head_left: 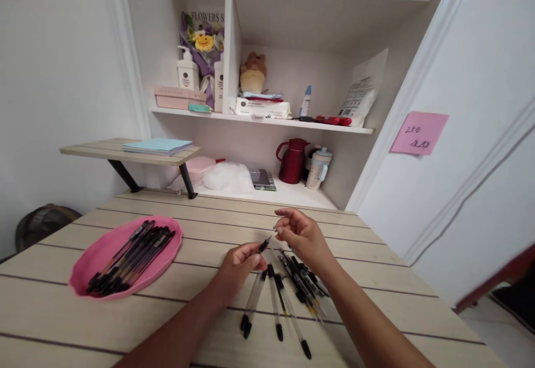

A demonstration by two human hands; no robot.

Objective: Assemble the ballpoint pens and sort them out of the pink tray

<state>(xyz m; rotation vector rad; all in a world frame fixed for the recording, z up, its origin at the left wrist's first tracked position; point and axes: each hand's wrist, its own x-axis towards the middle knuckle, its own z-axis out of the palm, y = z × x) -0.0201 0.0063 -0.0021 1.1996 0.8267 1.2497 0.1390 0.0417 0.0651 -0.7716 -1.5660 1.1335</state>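
Observation:
My left hand (241, 262) is closed around a pen (264, 243) whose dark tip points up and to the right. My right hand (301, 235) is just beyond that tip, fingers curled in a pinch on a small part I cannot make out. Below both hands, several clear-barrelled black pens (278, 301) lie loose on the wooden table (209, 228). A pink tray (96, 256) at the left holds several assembled black pens (129, 253).
A small raised shelf (104, 150) with a blue notebook (156, 145) stands at the back left. White wall shelves behind hold a red jug (292, 161), a cup (318, 168), bottles and a flower bouquet. A pink note (418, 132) sticks on the door at right.

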